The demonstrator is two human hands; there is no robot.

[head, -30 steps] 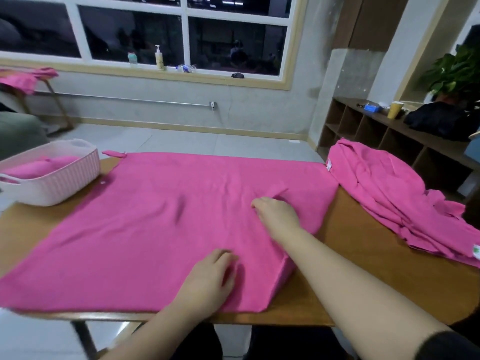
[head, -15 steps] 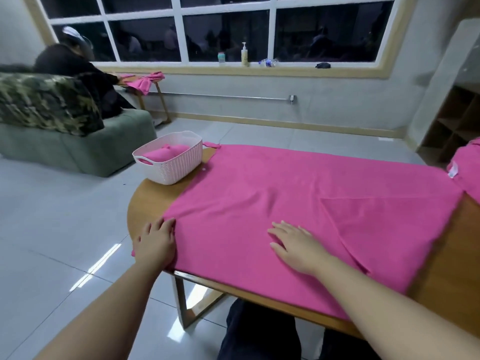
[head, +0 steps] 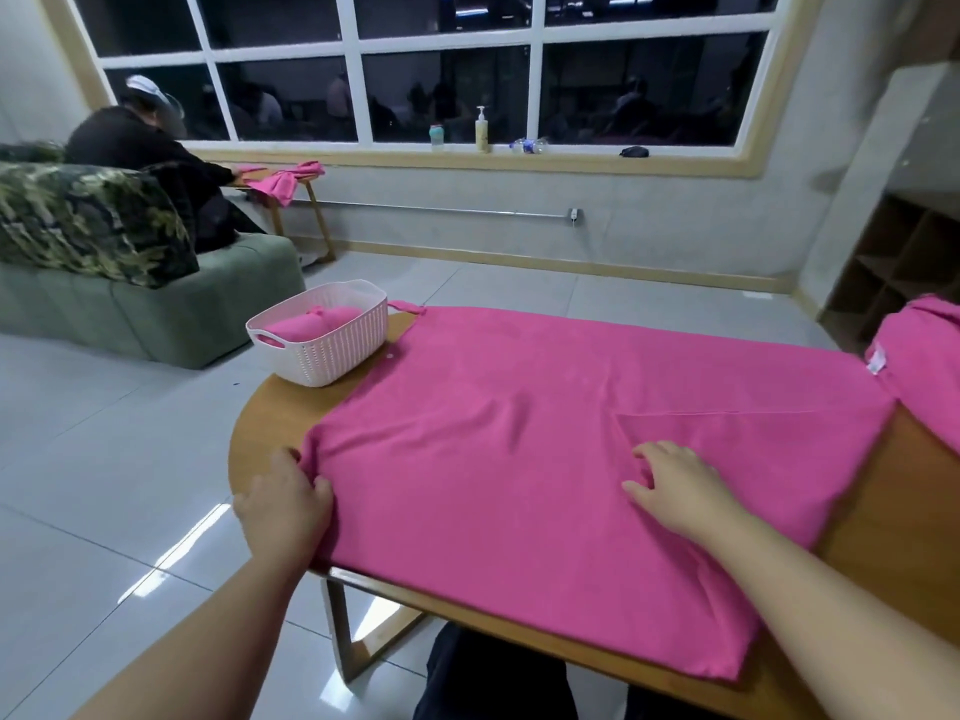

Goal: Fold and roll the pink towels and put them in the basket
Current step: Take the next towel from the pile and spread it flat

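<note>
A person seated at a rounded wooden table point(head: 270, 407) works on a large bright pink cloth towel point(head: 519, 459) spread flat over most of its top, the right near corner already turned in to form a diagonal flap; the left hand point(head: 283, 504) sits at the table's left edge with its fingers curled over the towel's bunched left corner, grasping it; the right hand point(head: 675, 488) lies palm down near the table's near edge, fingers spread and released, pressing the cloth beside the flap's edge. A white woven plastic basket point(head: 332, 356) stands at the far left corner of the table, just beside the towel, with a rolled pink towel point(head: 311, 324) already inside; a heap of unfolded pink towels point(head: 919, 356) waits at the right edge.

The step in hand appears to be folding in the left corner; it would go best if the right hand pins the cloth while the left lifts its corner and carries it across, so the edges meet squarely; smoothing the ripples at the middle first should give a tighter roll.
</note>
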